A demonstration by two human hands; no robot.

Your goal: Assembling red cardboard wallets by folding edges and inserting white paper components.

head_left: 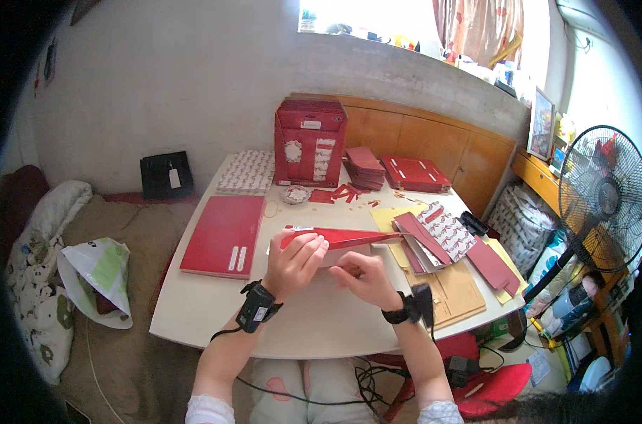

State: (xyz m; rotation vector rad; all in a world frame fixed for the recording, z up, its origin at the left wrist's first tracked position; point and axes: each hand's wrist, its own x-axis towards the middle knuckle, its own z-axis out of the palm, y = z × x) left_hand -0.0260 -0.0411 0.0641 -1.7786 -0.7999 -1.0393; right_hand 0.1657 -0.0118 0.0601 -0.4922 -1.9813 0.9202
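In front of me a thin red cardboard folder point(349, 238) is held tilted, its long edge toward me, with a pale side showing below. My left hand point(297, 263) is closed on its left end, fingers over the top edge. My right hand point(367, 278) is curled just below the folder's middle, thumb and fingers drawn together; what they hold, if anything, is hidden. Right of the folder lie a dusky-red and patterned card stack point(444, 237) and tan card sheets point(451, 293). A flat red folder point(225, 233) with two white slots lies to the left.
At the back stands a tall stack of red cases point(311, 141), beside patterned sheets point(246, 172). Further right are dusky-red cards point(365, 168) and flat red folders point(415, 174). Red scraps point(348, 192) and a small patterned dish point(295, 194) lie mid-table. A fan point(607, 201) stands right.
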